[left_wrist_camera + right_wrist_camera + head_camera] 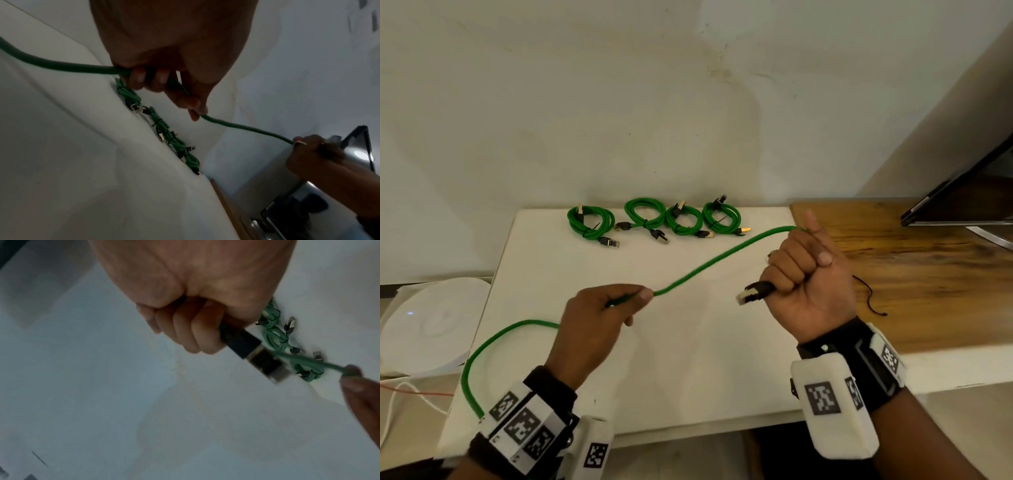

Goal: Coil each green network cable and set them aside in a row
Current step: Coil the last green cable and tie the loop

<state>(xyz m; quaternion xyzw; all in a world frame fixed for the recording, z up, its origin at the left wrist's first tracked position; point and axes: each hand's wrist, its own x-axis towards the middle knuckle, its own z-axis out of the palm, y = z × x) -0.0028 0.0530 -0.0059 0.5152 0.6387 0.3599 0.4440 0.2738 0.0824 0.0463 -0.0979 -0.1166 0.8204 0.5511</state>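
A loose green network cable (709, 262) stretches in the air between both hands above the white tabletop (688, 359). My right hand (801, 270) grips its end in a fist, and the black and metal plug (751, 294) sticks out of the fist (261, 356). My left hand (606, 308) pinches the cable further along (170, 91); the rest (482, 353) loops off the table's left edge. Several coiled green cables (654, 219) lie in a row at the table's far edge (164, 129).
A wooden desk surface (911, 274) adjoins the table on the right, with a dark monitor (969, 192) and a small black tie (869, 298) on it. A white round device (431, 325) sits left of the table. The wall (654, 102) stands behind.
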